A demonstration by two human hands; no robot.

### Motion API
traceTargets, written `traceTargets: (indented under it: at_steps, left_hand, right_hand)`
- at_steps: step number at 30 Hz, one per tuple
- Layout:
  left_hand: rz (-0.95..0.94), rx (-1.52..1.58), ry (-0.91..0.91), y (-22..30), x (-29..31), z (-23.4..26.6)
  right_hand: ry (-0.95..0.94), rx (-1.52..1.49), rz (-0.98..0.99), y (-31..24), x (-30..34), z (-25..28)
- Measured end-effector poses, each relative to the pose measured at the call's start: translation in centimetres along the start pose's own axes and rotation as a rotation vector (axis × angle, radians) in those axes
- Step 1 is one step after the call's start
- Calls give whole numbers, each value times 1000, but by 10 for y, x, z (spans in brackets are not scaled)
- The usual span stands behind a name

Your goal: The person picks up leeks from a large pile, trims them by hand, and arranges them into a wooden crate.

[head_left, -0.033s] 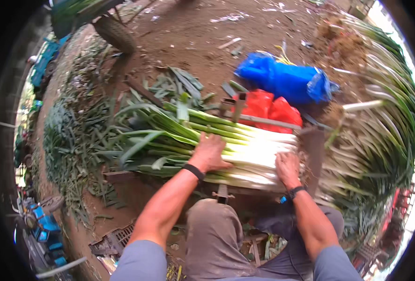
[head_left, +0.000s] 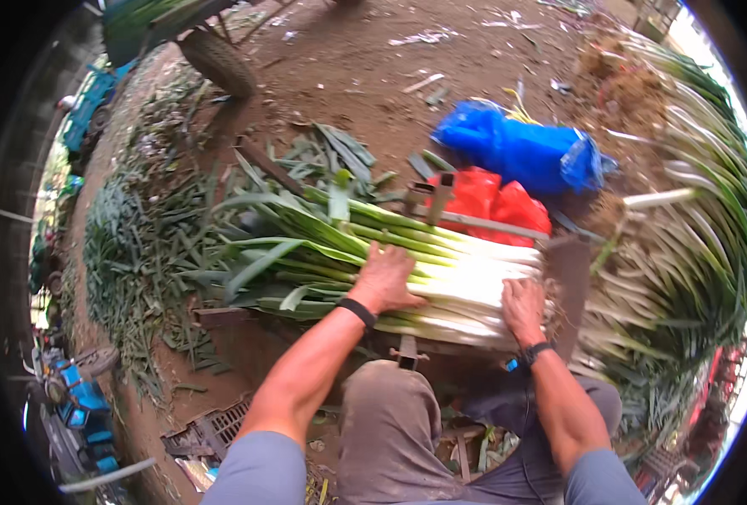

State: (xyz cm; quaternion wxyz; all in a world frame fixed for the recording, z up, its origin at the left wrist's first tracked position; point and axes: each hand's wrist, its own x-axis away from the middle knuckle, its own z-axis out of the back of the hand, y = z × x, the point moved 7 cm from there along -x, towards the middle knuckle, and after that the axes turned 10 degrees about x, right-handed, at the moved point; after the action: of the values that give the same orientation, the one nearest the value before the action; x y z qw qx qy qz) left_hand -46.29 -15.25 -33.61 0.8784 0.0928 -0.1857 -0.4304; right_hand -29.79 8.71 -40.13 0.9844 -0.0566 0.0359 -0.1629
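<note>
A thick bundle of leeks [head_left: 449,278] lies across a low metal frame in front of my knees, green leaves to the left and white stems with roots to the right. My left hand [head_left: 386,279] rests on the middle of the bundle, where green turns to white, its thumb spread from the other fingers. Near the root ends, my right hand [head_left: 522,310] has its fingers curled over the white stems; its fingertips are partly hidden. An upright plate [head_left: 569,290] of the frame stands just beyond the roots.
Behind the frame lie a red plastic bag [head_left: 512,206] and a blue plastic bundle [head_left: 517,147]. A large heap of leeks [head_left: 685,261] fills the right side. Cut leaves [head_left: 146,252] litter the ground at left. A cart wheel [head_left: 218,63] stands at the far left.
The whole view has shifted slightly, so things sit a little farther right in the picture. Both hands keep their places on the leeks.
</note>
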Motion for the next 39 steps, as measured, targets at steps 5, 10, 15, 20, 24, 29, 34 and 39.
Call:
traceTargets:
  at_steps: [5, 10, 15, 20, 24, 29, 34, 39]
  left_hand:
    - [21, -7, -114, -16, 8, 11]
    - [199, -28, -353, -48, -35, 57]
    - [417, -142, -371, -145, -9, 82]
    - [616, -61, -116, -148, 17, 92]
    - [749, 123, -94, -175, 34, 91]
    - [884, 251, -192, -203, 52, 82]
    - [775, 286, -259, -203, 47, 72]
    - [597, 72, -190, -182, 21, 108]
  right_hand:
    - [99, -164, -62, -53, -7, 28]
    - [194, -149, -68, -48, -4, 32]
    - [59, -143, -87, -57, -8, 19]
    - [7, -166, -153, -37, -3, 8]
    - [-2, -207, -136, -39, -2, 3]
    - [22, -201, -130, -42, -1, 5]
    - [96, -220, -133, -43, 2, 19]
    - [171, -171, -49, -47, -7, 17]
